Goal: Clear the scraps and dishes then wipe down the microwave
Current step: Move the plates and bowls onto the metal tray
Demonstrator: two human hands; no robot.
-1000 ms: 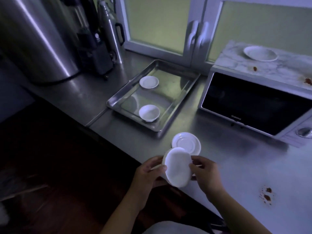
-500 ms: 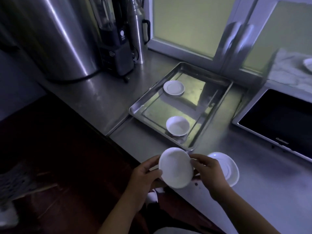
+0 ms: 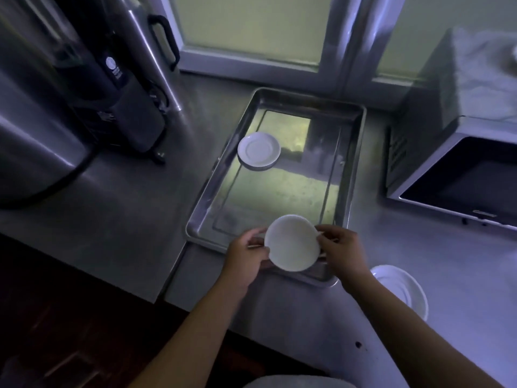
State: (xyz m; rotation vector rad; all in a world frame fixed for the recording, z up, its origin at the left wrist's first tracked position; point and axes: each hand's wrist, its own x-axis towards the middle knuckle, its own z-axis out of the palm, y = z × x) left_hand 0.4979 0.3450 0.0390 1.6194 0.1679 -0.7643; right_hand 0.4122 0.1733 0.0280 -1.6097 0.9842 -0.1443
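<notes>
A small white dish (image 3: pixel 292 243) is held over the near end of the steel tray (image 3: pixel 213 180), above its near rim. It sits between the two hands. The left hand (image 3: pixel 246 254) is at the dish's left edge and the right hand (image 3: pixel 342 252) at its right edge.

The left fingers (image 3: pixel 251 235) are curled round the left rim, with the thumb on the near side of the rim. The right fingers (image 3: pixel 328 231) are drawn close together and pinch the right rim. Both hands grip the dish, and neither touches the tray as far as can be seen.

The dish is round, so it has no long axis. Its broad face is turned up towards the camera and tips a little towards the person. Whether that face is the hollow or the underside cannot be told in this dim light.

Inside the tray, near its far left side, a white saucer (image 3: pixel 258 149) lies flat. The tray stands on the steel worktop (image 3: pixel 126 219), with its long sides running away from the person.

Another white saucer (image 3: pixel 400 289) lies on the worktop just right of the tray's near right corner, partly behind the right forearm. The microwave (image 3: pixel 458 169) stands right of the tray and apart from it. A large steel urn (image 3: pixel 28 135) and a dark appliance (image 3: pixel 123 88) stand left of the tray, towards the back.
</notes>
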